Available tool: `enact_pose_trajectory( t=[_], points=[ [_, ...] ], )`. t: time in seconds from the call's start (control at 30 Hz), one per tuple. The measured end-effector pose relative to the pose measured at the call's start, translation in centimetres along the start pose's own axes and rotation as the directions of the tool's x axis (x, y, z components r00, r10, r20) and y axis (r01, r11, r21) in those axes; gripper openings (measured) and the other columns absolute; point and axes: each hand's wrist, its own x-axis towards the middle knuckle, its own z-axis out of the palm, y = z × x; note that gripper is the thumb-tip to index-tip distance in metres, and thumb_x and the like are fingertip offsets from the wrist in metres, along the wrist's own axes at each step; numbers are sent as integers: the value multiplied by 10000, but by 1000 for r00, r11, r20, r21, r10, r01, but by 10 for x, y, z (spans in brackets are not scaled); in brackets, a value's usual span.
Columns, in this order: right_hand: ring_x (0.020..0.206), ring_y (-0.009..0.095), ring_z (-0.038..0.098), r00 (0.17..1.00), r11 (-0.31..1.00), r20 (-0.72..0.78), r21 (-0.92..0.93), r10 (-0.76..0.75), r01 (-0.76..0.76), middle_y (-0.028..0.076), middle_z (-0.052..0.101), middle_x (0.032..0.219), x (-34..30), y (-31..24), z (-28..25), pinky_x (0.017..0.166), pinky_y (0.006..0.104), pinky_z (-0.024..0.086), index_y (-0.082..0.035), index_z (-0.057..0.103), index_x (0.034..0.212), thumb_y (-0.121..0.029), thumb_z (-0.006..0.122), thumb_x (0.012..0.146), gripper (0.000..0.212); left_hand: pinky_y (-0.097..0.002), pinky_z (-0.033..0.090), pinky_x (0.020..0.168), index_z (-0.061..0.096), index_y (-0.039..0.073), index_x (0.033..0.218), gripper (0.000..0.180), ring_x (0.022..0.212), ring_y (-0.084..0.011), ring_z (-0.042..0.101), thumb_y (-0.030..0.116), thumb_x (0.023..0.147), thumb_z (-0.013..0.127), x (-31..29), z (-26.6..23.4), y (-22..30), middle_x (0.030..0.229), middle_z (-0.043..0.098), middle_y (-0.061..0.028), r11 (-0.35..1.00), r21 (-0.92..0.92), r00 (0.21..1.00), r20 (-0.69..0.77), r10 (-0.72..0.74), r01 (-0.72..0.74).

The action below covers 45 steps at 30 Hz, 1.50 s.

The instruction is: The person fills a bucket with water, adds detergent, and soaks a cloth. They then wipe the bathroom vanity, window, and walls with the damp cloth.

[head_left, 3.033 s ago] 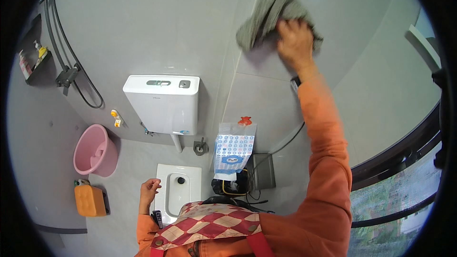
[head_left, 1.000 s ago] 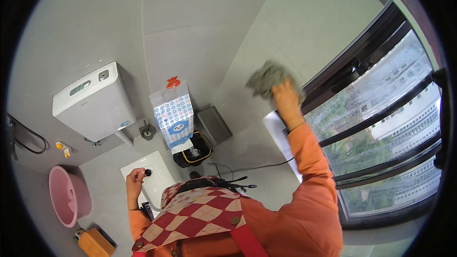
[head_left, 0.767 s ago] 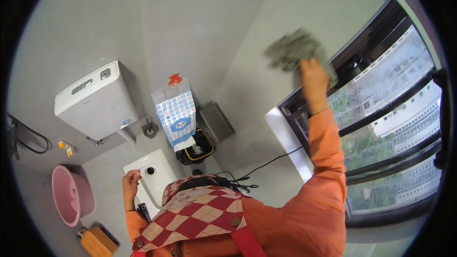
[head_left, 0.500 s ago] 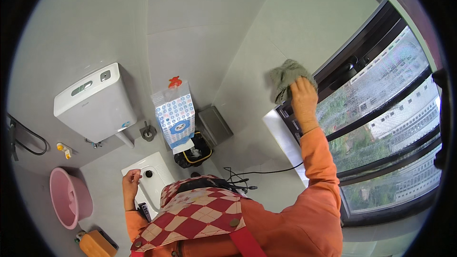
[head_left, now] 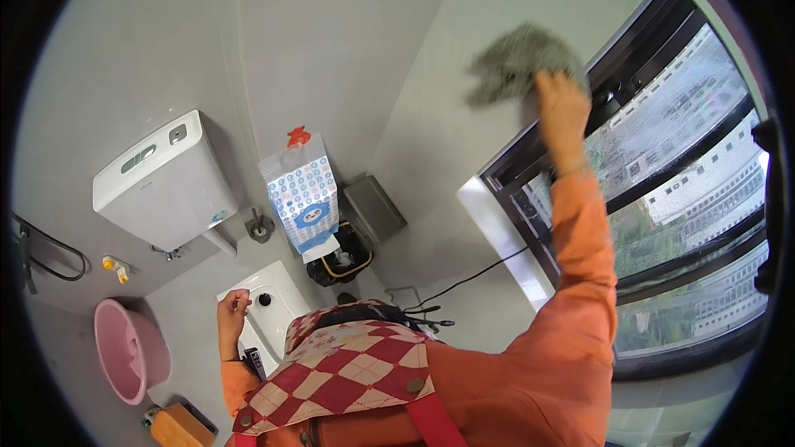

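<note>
A grey-green cloth (head_left: pixel 523 62) is gripped in my right hand (head_left: pixel 565 112), raised against the pale wall beside the dark-framed window (head_left: pixel 662 141). Motion blurs the cloth, and I cannot tell whether it touches the wall. My left hand (head_left: pixel 233 311) hangs low at the left, above the edge of the white squat toilet (head_left: pixel 277 288). Its fingers are curled in with the tips close together, and nothing shows between them.
A white cistern (head_left: pixel 166 182) hangs on the left wall. Near the corner are a blue-and-white patterned bag (head_left: pixel 302 199), a black-lined bin (head_left: pixel 358 255) and a grey box (head_left: pixel 377 209). A pink tub (head_left: pixel 124 352) stands at lower left; a black cable (head_left: pixel 472 275) runs below the white sill (head_left: pixel 497 228).
My right hand has moved up and slightly right along the wall with the cloth, which now swings out to the left. My left hand stays nearly where it was, still curled.
</note>
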Motion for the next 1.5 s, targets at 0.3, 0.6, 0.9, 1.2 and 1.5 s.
enact_pose_trajectory(
  t=[0.3,0.6,0.9,1.2,1.5],
  points=[
    [768,187,612,962,995,268,95,-57,32,32,570,1008,-67,-72,27,664,316,509,-209,446,1301,-101,491,797,517,-252,474,613,622,39,969,228,779,-135,626,246,883,579,-6,12,4,881,637,-24,999,-14,999,-8,-42,42],
    [859,237,574,997,1000,77,14,5,-6,47,542,864,-11,-20,0,634,348,496,-175,539,1026,-113,511,792,244,-258,481,618,624,38,981,242,785,-141,628,254,879,584,-7,0,-13,891,640,-30,998,26,999,12,-49,48],
    [1087,322,437,994,994,-29,-21,-110,109,118,499,1118,12,-74,72,896,418,387,-142,534,1179,-319,600,802,422,-260,474,639,621,51,989,243,790,-121,608,268,886,584,-2,29,-5,856,640,-17,998,-14,995,77,-64,66],
    [1142,222,483,593,887,719,462,-363,-16,83,371,1347,-181,-199,146,919,336,447,-104,427,1291,-64,504,812,487,-253,473,624,621,38,981,233,782,-119,609,248,893,572,-38,1,-35,827,633,-16,993,-45,989,-97,-109,105],
    [912,263,580,955,991,294,130,-28,-11,87,489,1014,-53,-90,67,639,392,533,-155,503,1089,-86,459,831,271,-244,470,554,622,39,954,234,723,-114,610,259,880,588,-51,-9,-88,789,632,-14,985,-46,974,-149,-171,166]
  ],
)
